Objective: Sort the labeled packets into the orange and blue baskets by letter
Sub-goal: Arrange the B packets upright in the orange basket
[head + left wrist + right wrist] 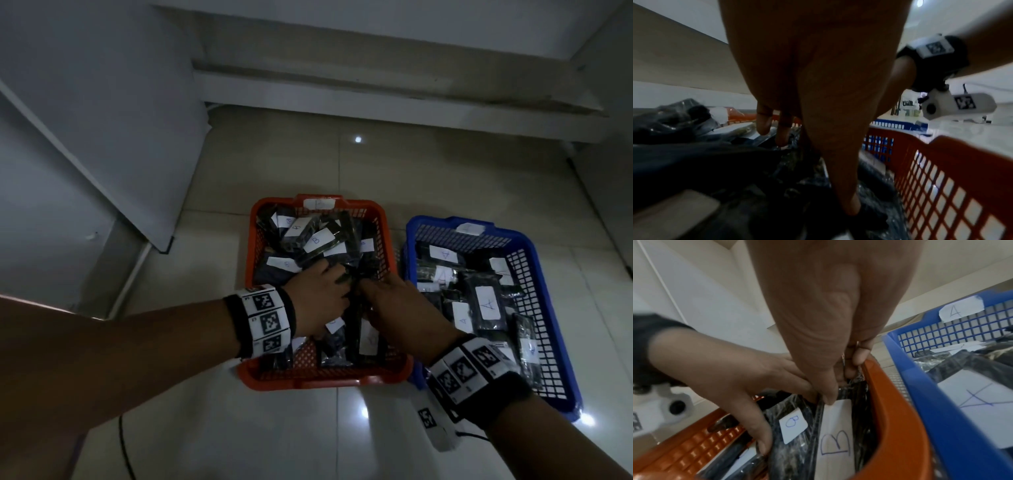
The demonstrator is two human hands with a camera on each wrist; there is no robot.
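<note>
The left hand (317, 301) reaches into the orange basket (253, 236) from the left, palm down over the dark packets. In the right wrist view its fingers (762, 443) curl down into the pile: the thumb presses against the left edge of a small-label B packet (794, 425), and the other fingers meet the right hand at the top of the adjoining packet. What the fingertips enclose is hidden, so a firm grip cannot be confirmed. A marker wristband (265, 320) wraps the left wrist.

The orange basket stands on the tiled floor (274, 428) and holds a heap of black plastic-wrapped packets, each with a white label. The legible labels read B.

The right hand (402, 308) enters the same basket from the right, close to its right wall. Its thumb and fingers pinch the top edge of a large-label B packet (835, 441), which stands nearly upright against the basket's inner right wall. The right wrist carries a second wristband (471, 368).

The blue basket (548, 301) stands just beside the orange basket on its right, the two rims almost touching. It holds dark packets with white labels reading A, and a label on its far rim also reads A (961, 309).
</note>
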